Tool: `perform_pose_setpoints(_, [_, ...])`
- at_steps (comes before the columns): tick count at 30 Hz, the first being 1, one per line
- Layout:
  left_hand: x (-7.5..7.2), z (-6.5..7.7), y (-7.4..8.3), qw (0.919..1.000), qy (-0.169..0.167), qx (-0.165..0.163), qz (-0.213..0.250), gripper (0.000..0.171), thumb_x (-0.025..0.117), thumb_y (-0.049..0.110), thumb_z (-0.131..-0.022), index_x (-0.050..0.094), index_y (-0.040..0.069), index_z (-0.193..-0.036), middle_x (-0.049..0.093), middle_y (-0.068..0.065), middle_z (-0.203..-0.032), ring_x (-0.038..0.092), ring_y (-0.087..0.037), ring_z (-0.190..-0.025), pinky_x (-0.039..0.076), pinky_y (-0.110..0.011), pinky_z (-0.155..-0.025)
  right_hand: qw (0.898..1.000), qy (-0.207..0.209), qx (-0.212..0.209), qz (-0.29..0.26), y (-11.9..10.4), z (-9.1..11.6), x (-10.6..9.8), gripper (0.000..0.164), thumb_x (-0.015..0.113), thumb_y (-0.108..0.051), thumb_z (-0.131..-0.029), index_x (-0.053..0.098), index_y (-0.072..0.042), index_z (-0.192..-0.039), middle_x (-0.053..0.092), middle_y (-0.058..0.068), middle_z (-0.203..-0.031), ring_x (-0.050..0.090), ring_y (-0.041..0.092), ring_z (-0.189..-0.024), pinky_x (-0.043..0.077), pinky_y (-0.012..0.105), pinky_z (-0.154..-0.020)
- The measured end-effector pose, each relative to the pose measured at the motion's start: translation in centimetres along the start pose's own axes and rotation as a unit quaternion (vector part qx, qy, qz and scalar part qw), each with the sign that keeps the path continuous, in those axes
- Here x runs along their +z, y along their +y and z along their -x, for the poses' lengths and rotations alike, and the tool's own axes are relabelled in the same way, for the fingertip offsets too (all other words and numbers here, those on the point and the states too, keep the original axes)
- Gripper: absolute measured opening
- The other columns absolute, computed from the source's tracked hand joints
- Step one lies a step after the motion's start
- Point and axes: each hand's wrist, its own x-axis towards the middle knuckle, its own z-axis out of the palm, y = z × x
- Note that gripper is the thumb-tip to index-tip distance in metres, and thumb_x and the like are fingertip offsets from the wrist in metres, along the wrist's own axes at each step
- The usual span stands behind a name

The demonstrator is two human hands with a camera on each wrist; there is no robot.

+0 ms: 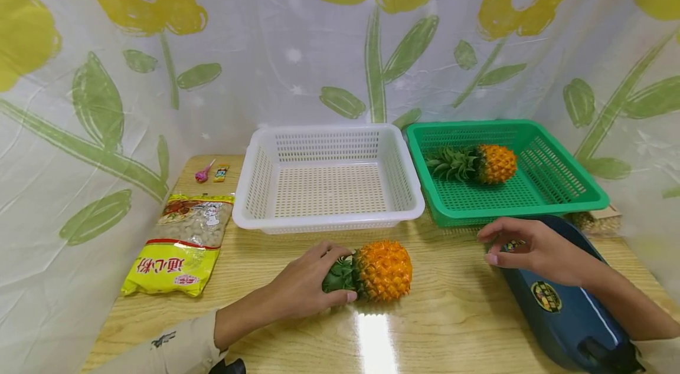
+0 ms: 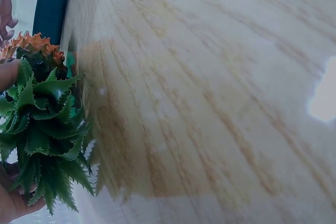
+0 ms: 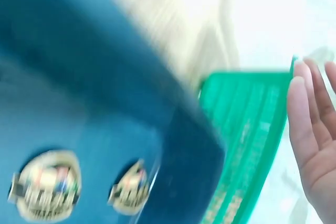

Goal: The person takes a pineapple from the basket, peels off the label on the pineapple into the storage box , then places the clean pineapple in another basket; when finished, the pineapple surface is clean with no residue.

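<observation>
In the head view my left hand grips a small orange pineapple by its green leaves, thumb on the near side and fingers on the far side. The fruit lies on its side on the table. The left wrist view shows the spiky leaves between thumb and fingers. My right hand hovers over the far end of a dark blue tub, its fingers loosely bent and holding nothing. Two round, patterned items sit in the tub. A second pineapple lies in the green basket.
A white basket stands left of the green one. At the left lie a yellow bag of pasta, a lollipop and a small wrapped packet. A brown package shows partly behind the tub. Flowered curtain surrounds the table.
</observation>
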Motion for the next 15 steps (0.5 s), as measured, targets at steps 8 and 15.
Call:
perform_pose_setpoints(8, [0.0,0.0,0.0,1.0000,0.001,-0.002,-0.002,0.074,0.065,0.065,-0.088,0.045,0.027,-0.149,0.048,-0.004,-0.145,0.053,-0.028,-0.128,0.052,-0.053,-0.091,0.998,0.026,0.001,-0.049,-2.4,-1.9,3.6,0.026,0.067,-0.013,-0.097,0.063,-0.016,-0.123,0.063,0.004,-0.120,0.065,0.009,-0.096,0.056,0.031,-0.069])
perform_pose_setpoints(15, [0.0,0.0,0.0,1.0000,0.001,-0.003,-0.004,0.074,0.065,0.065,-0.088,0.046,0.027,-0.148,0.048,-0.005,-0.144,0.054,-0.028,-0.127,0.052,-0.053,-0.091,0.995,0.029,0.011,-0.100,-4.2,-3.6,6.3,0.028,0.069,-0.016,-0.096,0.063,-0.013,-0.124,0.060,0.016,-0.126,0.063,0.009,-0.101,0.058,0.033,-0.068])
